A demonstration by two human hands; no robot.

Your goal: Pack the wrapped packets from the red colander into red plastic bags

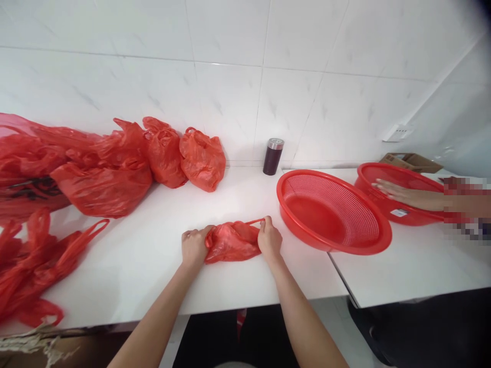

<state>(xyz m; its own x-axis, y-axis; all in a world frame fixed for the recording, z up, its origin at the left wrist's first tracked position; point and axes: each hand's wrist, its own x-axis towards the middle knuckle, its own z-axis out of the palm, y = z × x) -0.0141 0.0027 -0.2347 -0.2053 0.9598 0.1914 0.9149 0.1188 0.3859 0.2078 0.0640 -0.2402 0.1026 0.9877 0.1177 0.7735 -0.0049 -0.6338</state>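
A red plastic bag (233, 243) lies bunched on the white table (134, 271), between my two hands. My left hand (195, 246) is closed on the bag's left end. At the other end, my right hand (269, 237) pinches the bag by its handle, which is drawn taut across the top. What the bag holds, if anything, is hidden by the folded plastic. Just right of my right hand stands a red perforated basket (326, 214), with nothing visible inside it.
Filled red bags (202, 159) line the wall at left; loose red bags (30, 266) lie at front left. A dark tumbler (273, 157) stands by the wall. Another person's hand (406, 197) is over a second red basket (418, 217), near a cardboard box (412, 162).
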